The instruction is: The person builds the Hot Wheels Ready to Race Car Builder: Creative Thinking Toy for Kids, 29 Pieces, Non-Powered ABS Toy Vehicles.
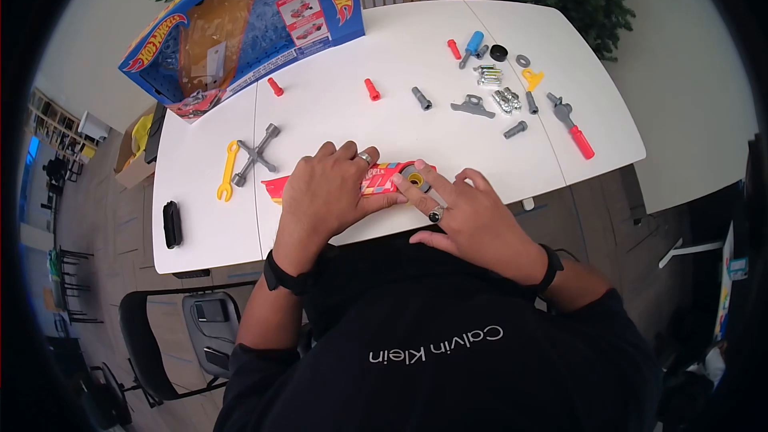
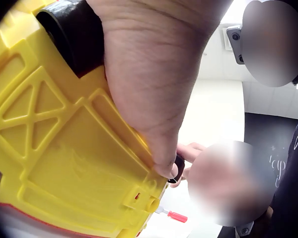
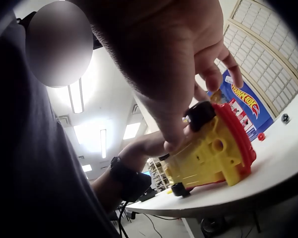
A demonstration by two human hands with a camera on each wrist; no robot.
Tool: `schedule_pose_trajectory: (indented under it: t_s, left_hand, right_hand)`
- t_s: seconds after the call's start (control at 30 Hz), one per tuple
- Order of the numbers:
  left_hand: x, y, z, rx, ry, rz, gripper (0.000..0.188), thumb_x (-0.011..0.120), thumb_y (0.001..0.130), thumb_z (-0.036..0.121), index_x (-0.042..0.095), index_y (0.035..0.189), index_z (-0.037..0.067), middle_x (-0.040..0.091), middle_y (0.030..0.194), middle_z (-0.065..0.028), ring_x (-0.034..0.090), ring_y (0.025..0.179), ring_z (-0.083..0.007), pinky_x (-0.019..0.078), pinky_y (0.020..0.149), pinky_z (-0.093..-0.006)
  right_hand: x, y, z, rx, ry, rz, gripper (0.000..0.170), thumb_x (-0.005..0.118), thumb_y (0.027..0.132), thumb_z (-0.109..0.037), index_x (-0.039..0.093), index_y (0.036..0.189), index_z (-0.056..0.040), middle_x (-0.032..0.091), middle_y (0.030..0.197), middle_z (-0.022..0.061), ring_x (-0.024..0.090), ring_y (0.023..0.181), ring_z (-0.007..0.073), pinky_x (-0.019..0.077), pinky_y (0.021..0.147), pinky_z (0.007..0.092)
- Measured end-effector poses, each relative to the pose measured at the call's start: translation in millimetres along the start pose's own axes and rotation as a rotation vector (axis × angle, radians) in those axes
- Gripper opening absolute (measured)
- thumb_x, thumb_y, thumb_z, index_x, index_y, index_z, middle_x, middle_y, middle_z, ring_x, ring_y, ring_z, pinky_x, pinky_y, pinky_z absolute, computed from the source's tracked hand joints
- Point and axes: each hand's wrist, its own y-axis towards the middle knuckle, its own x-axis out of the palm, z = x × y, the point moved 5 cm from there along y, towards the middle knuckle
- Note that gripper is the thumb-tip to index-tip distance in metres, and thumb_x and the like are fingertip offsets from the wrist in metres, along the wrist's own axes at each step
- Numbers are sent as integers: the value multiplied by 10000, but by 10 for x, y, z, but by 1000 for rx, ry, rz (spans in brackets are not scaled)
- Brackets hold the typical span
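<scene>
A red toy car (image 1: 382,182) is tipped on its side near the table's front edge, its yellow underside (image 3: 203,158) facing the person. My left hand (image 1: 328,196) grips the car's body from above, thumb along the underside. At the car's right end, the right hand (image 1: 476,220) touches a wheel (image 1: 415,180) with outstretched fingers, one fingertip at its yellow hub. Its thumb lies apart from the wheel in the head view. Black wheels (image 3: 181,190) show at the car's lower edge in the right wrist view.
Left of the car lie a yellow wrench (image 1: 229,172) and a grey cross wrench (image 1: 257,156). A Hot Wheels box (image 1: 240,40) stands at the back left. Red bolts (image 1: 372,90), grey parts (image 1: 473,106) and a red-handled tool (image 1: 580,142) are spread across the table.
</scene>
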Motion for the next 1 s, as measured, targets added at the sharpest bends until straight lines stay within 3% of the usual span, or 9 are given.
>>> schedule_pose_trajectory:
  t_s: [0.07, 0.27, 0.4, 0.5, 0.67, 0.8, 0.87, 0.97, 1.0]
  left_hand:
    - [-3, 6, 0, -9, 7, -18, 732, 688, 862, 763, 774, 1169, 104, 720, 944, -65, 709, 901, -246, 569, 691, -389]
    - [2, -3, -12, 1, -9, 8, 724, 708, 858, 740, 777, 1176, 93, 717, 943, -71, 714, 898, -258, 571, 686, -396]
    - [2, 6, -11, -14, -16, -8, 721, 713, 860, 733, 776, 1178, 89, 721, 950, -72, 716, 898, -261, 573, 690, -401]
    - [13, 9, -16, -20, -15, -2, 720, 714, 862, 735, 777, 1176, 90, 725, 957, -71, 716, 897, -263, 572, 690, -402]
    - [5, 0, -6, -8, -11, 24, 779, 693, 840, 794, 783, 1174, 96, 723, 942, -68, 704, 884, -261, 559, 683, -397]
    - [-3, 4, -4, -10, -11, 17, 803, 680, 833, 815, 783, 1177, 97, 721, 934, -68, 699, 878, -256, 554, 680, -394]
    - [-2, 8, -3, -11, -10, -2, 805, 676, 837, 817, 783, 1175, 95, 721, 932, -68, 699, 877, -253, 555, 681, -393]
    - [-1, 11, 0, 2, 0, 6, 807, 674, 835, 820, 786, 1172, 96, 719, 929, -68, 701, 879, -251, 556, 682, -392]
    - [1, 11, 0, 2, 0, 4, 807, 674, 835, 820, 786, 1172, 96, 719, 929, -68, 701, 879, -251, 556, 682, -392]
  right_hand:
    - [50, 10, -85, 44, -77, 0, 906, 770, 938, -530, 419, 1653, -97, 558, 1526, 244, 684, 796, 286, 501, 950, 380]
    - [173, 15, -212, 145, -121, 72, 939, 780, 922, -548, 412, 1655, -90, 564, 1497, 260, 666, 676, 257, 543, 841, 344]
    - [163, 18, -195, 150, -76, 104, 914, 779, 934, -528, 419, 1645, -82, 546, 1523, 267, 672, 673, 245, 564, 774, 331]
    - [156, 3, -136, 173, 37, -6, 840, 813, 931, -469, 480, 1610, -104, 522, 1562, 274, 722, 804, 309, 604, 776, 388]
    - [187, -16, 23, -1, 397, 190, 702, 838, 929, -299, 519, 1484, -12, 520, 1621, 230, 796, 968, 318, 638, 746, 355]
    - [169, 9, 193, 72, 584, 133, 544, 819, 943, -237, 547, 1341, 14, 573, 1590, 202, 792, 1074, 313, 641, 736, 325]
    - [222, 12, 290, 102, 685, 51, 360, 800, 955, -189, 540, 1138, -20, 627, 1545, 171, 792, 1093, 284, 641, 747, 296]
    - [211, 101, 412, 95, 825, 61, 319, 785, 963, -155, 484, 1003, -56, 665, 1509, 162, 786, 865, 183, 583, 670, 245]
    - [207, 133, 456, 96, 827, 61, 319, 785, 963, -155, 484, 1003, -56, 665, 1509, 162, 786, 865, 183, 583, 670, 245]
